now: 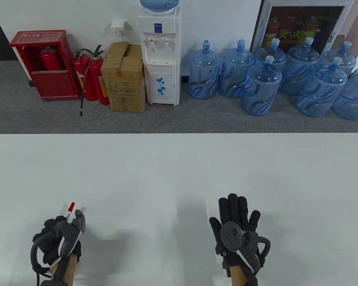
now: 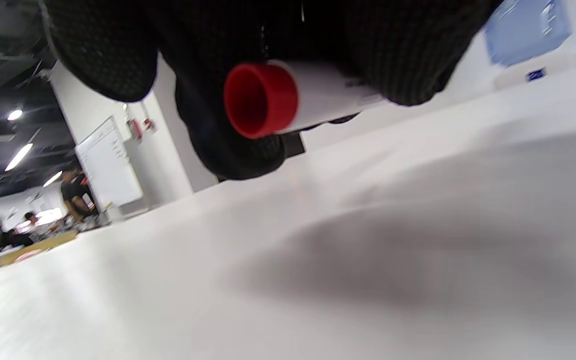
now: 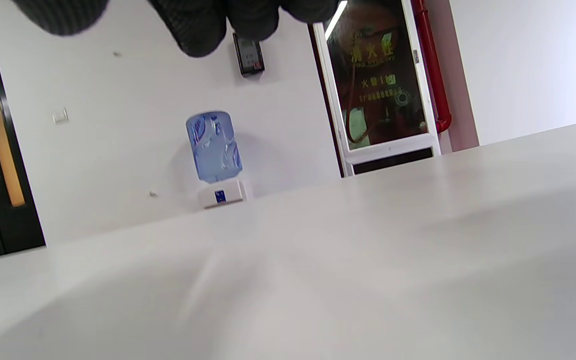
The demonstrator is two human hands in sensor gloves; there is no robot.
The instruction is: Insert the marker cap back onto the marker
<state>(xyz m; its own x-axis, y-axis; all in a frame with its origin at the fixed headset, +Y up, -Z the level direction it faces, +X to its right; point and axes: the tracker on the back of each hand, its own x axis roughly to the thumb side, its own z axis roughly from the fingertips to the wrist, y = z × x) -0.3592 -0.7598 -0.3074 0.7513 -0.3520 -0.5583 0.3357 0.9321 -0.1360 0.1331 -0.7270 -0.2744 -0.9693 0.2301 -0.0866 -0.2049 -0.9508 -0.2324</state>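
My left hand [image 1: 56, 229] grips a white marker [image 1: 69, 211] in a fist at the table's front left. The marker's red end sticks out past the fingers, pointing away from me. In the left wrist view the gloved fingers [image 2: 228, 145] wrap around the white barrel [image 2: 328, 97], and a hollow red end [image 2: 260, 100] faces the camera just above the table. I cannot tell which red end is the cap. My right hand [image 1: 236, 208] lies flat and open on the table at the front right, holding nothing. Only its fingertips [image 3: 203, 30] show in the right wrist view.
The white table [image 1: 179, 166] fills the lower half of the table view. Beyond its far edge are a water dispenser [image 1: 160, 56], several water jugs [image 1: 262, 86], a cardboard box [image 1: 123, 77] and fire extinguishers [image 1: 91, 77] on the floor.
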